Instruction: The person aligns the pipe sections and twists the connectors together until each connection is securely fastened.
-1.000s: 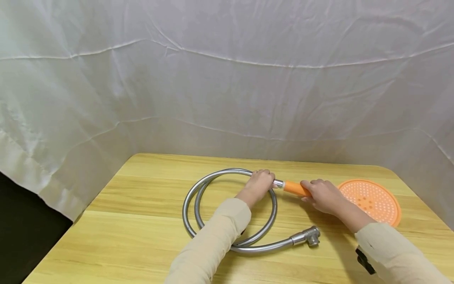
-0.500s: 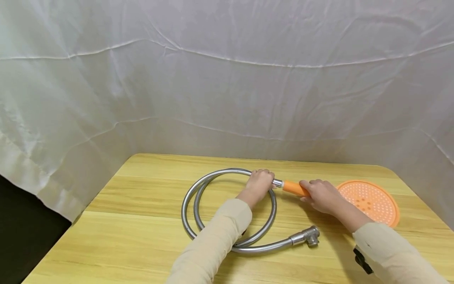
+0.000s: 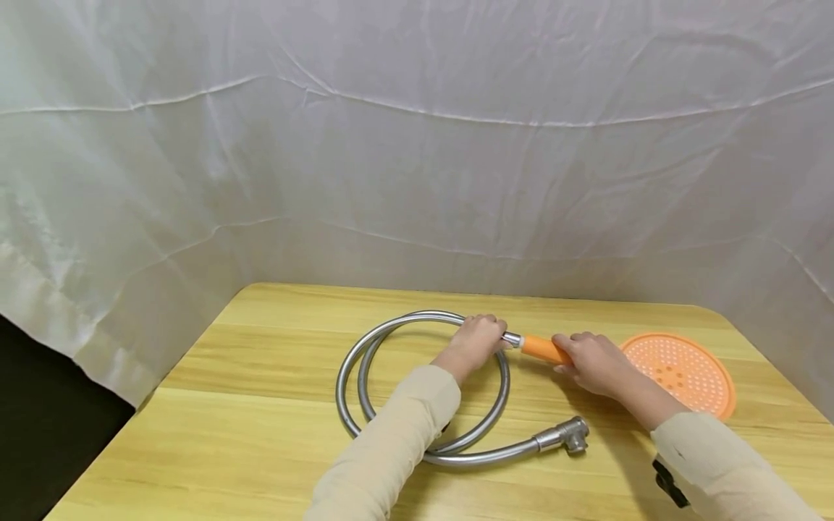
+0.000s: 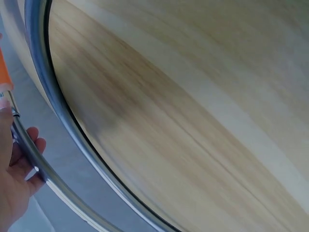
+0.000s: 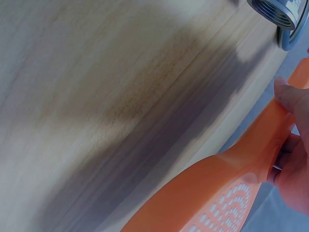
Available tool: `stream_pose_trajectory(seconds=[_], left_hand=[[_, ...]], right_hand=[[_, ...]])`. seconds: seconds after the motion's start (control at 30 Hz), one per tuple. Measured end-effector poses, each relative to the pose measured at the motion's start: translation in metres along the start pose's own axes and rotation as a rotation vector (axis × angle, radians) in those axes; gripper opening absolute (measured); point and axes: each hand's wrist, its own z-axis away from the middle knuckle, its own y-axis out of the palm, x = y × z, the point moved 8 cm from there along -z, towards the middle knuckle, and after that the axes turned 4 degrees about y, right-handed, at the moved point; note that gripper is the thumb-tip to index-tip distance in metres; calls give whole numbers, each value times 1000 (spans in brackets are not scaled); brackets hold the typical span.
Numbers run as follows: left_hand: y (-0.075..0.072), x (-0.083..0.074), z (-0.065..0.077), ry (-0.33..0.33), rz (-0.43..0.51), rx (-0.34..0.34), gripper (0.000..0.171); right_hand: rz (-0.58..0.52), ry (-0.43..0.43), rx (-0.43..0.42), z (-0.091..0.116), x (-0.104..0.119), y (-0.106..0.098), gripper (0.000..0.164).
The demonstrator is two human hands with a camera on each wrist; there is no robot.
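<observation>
An orange shower head [image 3: 677, 373] with a round, perforated face is at the right of the table, joined at its handle end to a silver metal hose [image 3: 348, 376]. My right hand [image 3: 596, 362] grips the orange handle [image 5: 260, 130], close to the round head. Just left of the joint, my left hand [image 3: 474, 340] holds the hose end; in the left wrist view its thumb and fingers curl about the chrome collar [image 4: 12, 104]. The hose lies in loops under my left forearm. Its other end carries a metal angle fitting [image 3: 573, 434], nearer the table's front.
A wood-grain table [image 3: 247, 449] with rounded far corners bears everything. White cloth [image 3: 417, 166] hangs behind it and along both sides. At the lower left, beyond the table edge, is a dark area [image 3: 52, 420].
</observation>
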Motion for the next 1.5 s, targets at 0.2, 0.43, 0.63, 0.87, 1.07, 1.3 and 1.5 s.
stream_pose_trajectory(seconds=[0.2,0.43,0.63,0.87,1.07,1.3,1.5], left_hand=[[2,-1,0,29,6,13,26],[3,-1,-1,14,26,10,25],[3,0,-1,3,39,-1,23],[2,0,0,-13,53,0,24],[2,-3,0,-13,37,21,32],[3,-5,-1,15,-27,39,28],[4,-2,-1,14,-8,9,26]], right_hand=[[0,6,3,1,-2,1,31],[5,12,2,2,-2,2,31],[3,3,-10,2,0,3,31],[3,1,-16,2,1,2,31],[7,-3,-19,3,-2,2,31],[5,-9,-17,2,-3,1,31],[6,-11,-19,0,-1,1,31]])
